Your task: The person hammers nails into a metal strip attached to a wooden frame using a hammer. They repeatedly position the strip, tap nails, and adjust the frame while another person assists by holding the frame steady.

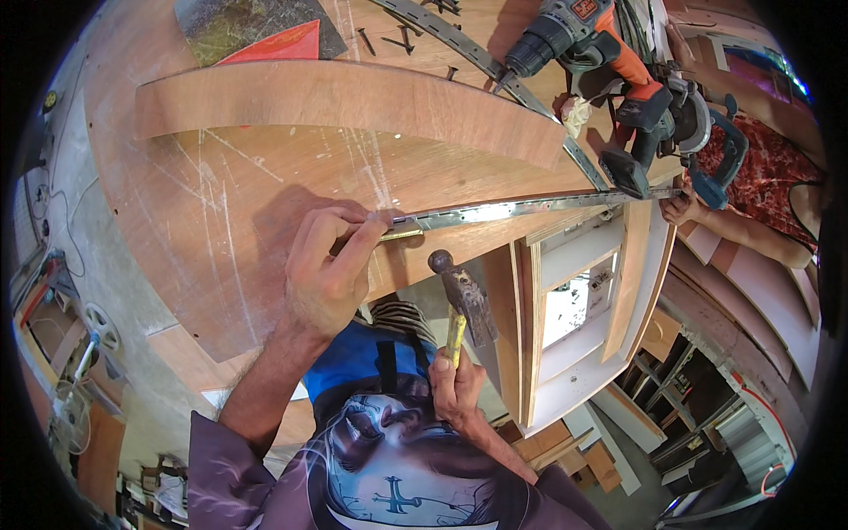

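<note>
My left hand (329,265) pinches thumb and fingers together at the near-left end of a long, thin metal strip with holes (495,212). A short brass-coloured piece (405,234) shows right by the fingertips. The strip lies along the front edge of a wooden panel (291,172). My right hand (455,386) grips the yellow handle of a ball-peen hammer (468,305), its dark head raised below the strip, apart from it. At the strip's far right end rests another person's hand (678,208).
A curved plywood piece (353,97) lies across the panel. Behind it are a second perforated strip (442,34), loose screws (402,40) and a red triangular piece (278,44). A cordless drill (565,40) and a blue clamp (720,163) are at right. Below stands a wooden frame (530,336).
</note>
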The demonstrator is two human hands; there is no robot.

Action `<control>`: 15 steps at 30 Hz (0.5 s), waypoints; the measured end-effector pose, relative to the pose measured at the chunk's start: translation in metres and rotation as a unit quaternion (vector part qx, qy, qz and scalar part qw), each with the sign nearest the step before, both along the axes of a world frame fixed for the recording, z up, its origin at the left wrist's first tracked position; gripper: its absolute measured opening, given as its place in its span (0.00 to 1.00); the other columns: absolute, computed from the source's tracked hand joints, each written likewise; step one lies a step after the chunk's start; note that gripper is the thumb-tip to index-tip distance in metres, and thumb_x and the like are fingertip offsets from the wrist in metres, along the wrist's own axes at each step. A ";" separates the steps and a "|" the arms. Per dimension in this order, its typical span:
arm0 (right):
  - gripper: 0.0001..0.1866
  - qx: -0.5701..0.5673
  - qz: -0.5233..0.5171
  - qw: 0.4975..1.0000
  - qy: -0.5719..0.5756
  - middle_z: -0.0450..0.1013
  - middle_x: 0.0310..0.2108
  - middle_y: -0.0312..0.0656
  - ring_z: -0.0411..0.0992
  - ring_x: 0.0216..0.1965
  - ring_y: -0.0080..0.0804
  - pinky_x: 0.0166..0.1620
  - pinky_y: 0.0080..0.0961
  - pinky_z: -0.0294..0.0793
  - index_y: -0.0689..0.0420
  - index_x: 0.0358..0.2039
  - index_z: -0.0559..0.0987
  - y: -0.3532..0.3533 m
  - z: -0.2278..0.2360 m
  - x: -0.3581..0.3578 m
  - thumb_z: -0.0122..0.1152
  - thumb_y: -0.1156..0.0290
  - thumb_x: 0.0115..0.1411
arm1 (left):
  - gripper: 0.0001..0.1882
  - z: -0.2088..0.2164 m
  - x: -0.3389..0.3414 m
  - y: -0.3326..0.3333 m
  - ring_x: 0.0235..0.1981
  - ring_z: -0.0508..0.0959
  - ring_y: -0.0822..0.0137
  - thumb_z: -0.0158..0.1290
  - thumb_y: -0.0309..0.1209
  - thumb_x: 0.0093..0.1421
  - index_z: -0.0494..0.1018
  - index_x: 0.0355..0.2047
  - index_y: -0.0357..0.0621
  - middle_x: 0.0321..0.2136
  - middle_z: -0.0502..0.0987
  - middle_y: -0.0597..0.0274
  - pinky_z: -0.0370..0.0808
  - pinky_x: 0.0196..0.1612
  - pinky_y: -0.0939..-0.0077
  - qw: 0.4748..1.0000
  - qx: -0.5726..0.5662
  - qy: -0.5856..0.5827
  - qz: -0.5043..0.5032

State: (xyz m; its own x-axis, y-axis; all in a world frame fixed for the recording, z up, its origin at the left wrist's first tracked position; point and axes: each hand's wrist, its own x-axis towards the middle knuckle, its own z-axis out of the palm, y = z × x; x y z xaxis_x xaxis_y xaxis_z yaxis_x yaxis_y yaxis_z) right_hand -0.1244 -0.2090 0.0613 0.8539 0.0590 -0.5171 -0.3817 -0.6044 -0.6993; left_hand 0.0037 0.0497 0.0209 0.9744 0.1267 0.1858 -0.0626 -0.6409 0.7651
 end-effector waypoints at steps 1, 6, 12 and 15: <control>0.16 -0.002 0.001 1.000 0.000 0.74 0.22 0.50 0.77 0.21 0.49 0.27 0.40 0.75 0.62 0.37 0.77 0.000 0.000 0.000 0.58 0.62 0.78 | 0.26 0.000 0.000 0.000 0.43 0.83 0.56 0.63 0.13 0.48 0.86 0.50 0.40 0.34 0.76 0.57 0.81 0.43 0.63 1.000 0.002 -0.002 0.002; 0.17 0.003 -0.011 1.000 0.008 0.74 0.22 0.49 0.77 0.21 0.47 0.27 0.38 0.75 0.62 0.38 0.77 -0.002 -0.002 -0.003 0.58 0.60 0.78 | 0.26 0.002 0.000 -0.001 0.42 0.82 0.55 0.63 0.12 0.48 0.86 0.49 0.41 0.33 0.75 0.58 0.81 0.43 0.62 1.000 -0.011 0.002 0.013; 0.14 0.037 0.001 0.999 0.004 0.74 0.21 0.49 0.77 0.21 0.47 0.27 0.39 0.75 0.62 0.38 0.78 0.007 0.015 0.014 0.57 0.63 0.77 | 0.26 0.003 0.001 -0.001 0.41 0.81 0.56 0.63 0.13 0.48 0.86 0.49 0.42 0.33 0.73 0.58 0.80 0.42 0.62 1.000 0.001 0.009 0.009; 0.12 0.082 0.020 0.996 -0.035 0.73 0.21 0.48 0.77 0.21 0.45 0.27 0.38 0.75 0.62 0.40 0.78 0.018 0.023 0.030 0.57 0.65 0.76 | 0.23 0.001 0.001 -0.001 0.41 0.81 0.56 0.65 0.12 0.52 0.86 0.48 0.41 0.33 0.75 0.57 0.78 0.39 0.65 1.000 -0.001 0.006 0.008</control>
State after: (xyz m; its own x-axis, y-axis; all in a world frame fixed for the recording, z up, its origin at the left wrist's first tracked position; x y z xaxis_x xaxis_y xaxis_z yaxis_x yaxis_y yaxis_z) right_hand -0.0941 -0.1913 0.0844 0.8826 0.1732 -0.4370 -0.3062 -0.4935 -0.8141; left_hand 0.0048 0.0488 0.0215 0.9743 0.1434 0.1737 -0.0427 -0.6396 0.7675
